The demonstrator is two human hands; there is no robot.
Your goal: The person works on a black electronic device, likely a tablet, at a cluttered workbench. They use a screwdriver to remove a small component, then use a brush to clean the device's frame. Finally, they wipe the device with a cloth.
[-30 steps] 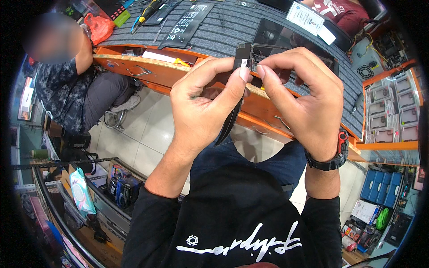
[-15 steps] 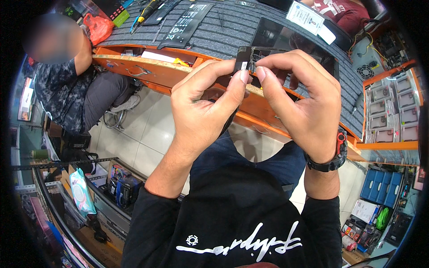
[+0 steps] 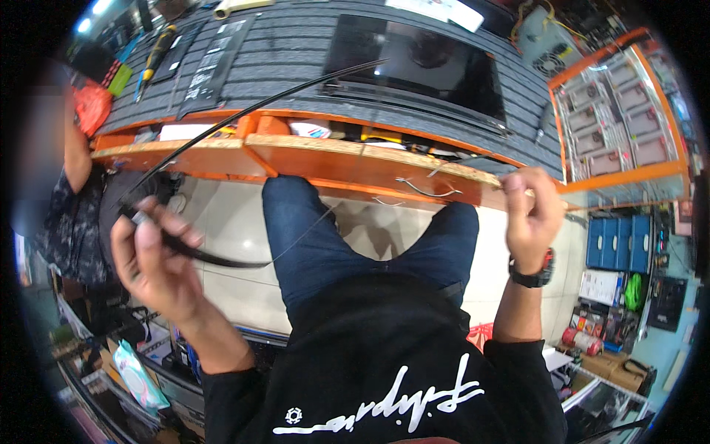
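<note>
My left hand (image 3: 164,259), partly smeared by motion, is closed on one end of a thin black frame-like strip (image 3: 255,107). One long arm of the strip rises to the right above the drawer edge; a shorter arm bends below my hand. A fine thread-like line runs on from the lower arm over my legs. My right hand (image 3: 534,214) is held apart at the right by the drawer's edge. Its thumb and fingers are pinched together; whatever they hold is too small to make out. A glossy black laptop screen panel (image 3: 444,74) lies on the table beyond.
The grey ribbed mat (image 3: 296,44) carries a flat black battery (image 3: 214,66) and a yellow-black screwdriver (image 3: 157,59). Orange drawers (image 3: 355,163) stand open in front of my knees. A person (image 3: 70,222) sits at the left. An orange-framed display case (image 3: 617,111) stands at the right.
My hands were together on a corner of the black piece and have moved wide apart. The left carries the strip left and down; the right has moved right and down. The view has shifted.
</note>
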